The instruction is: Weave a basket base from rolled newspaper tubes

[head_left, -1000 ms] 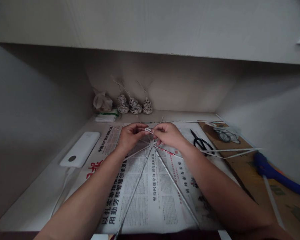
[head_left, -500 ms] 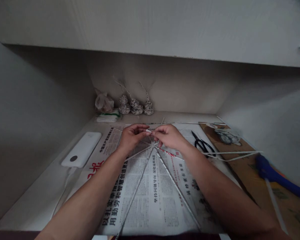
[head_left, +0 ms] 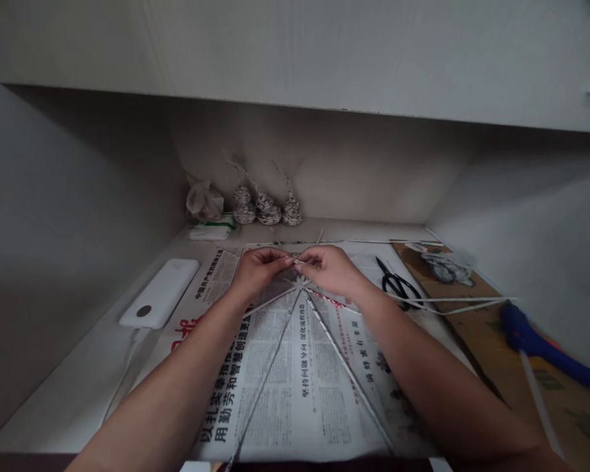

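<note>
Several rolled newspaper strips point(head_left: 347, 355) cross at a small hub and fan out like spokes over the newspaper sheet point(head_left: 319, 400). Just above that hub, my left hand point(head_left: 261, 267) pinches a short piece of paper strip point(head_left: 296, 261) between thumb and fingers. Opposite it, my right hand point(head_left: 327, 265) pinches the same piece, the fingertips of both hands almost touching. The fingers hide most of what they hold. Long pale strips point(head_left: 465, 301) run out to the right from beneath my right forearm.
Black scissors point(head_left: 398, 285) lie right of my hands, beside a cardboard sheet point(head_left: 472, 334) bearing a blue-handled tool point(head_left: 545, 347) and a wrapped coil point(head_left: 447, 267). A white power bank point(head_left: 160, 294) with a cable sits left. Gourd-shaped woven pieces point(head_left: 268, 210) and a plastic bag point(head_left: 204, 200) stand behind.
My right hand has shifted slightly left, and its fingers have closed in beside my left fingertips. Less of the pale strip shows between them. The spokes stay about where they were.
</note>
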`<state>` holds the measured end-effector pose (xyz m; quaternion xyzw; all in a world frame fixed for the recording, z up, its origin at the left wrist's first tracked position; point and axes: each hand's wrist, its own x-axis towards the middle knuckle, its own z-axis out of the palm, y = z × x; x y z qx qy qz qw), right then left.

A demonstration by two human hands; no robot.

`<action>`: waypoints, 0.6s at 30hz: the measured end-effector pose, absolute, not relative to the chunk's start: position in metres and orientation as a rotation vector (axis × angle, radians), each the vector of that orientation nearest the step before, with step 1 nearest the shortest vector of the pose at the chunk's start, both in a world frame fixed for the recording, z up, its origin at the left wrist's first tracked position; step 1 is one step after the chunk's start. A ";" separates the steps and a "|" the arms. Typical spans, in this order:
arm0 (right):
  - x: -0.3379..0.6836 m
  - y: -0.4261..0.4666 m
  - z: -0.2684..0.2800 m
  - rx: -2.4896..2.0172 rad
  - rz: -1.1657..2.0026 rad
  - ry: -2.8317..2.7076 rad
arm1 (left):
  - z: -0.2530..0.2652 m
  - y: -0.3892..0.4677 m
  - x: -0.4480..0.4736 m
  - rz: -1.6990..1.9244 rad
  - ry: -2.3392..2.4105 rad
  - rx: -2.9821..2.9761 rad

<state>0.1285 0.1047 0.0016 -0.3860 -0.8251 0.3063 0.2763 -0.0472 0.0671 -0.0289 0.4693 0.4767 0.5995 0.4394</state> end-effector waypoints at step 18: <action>0.126 0.108 -0.008 -1.103 0.610 -2.340 | -0.034 0.066 -0.050 1.254 1.305 1.208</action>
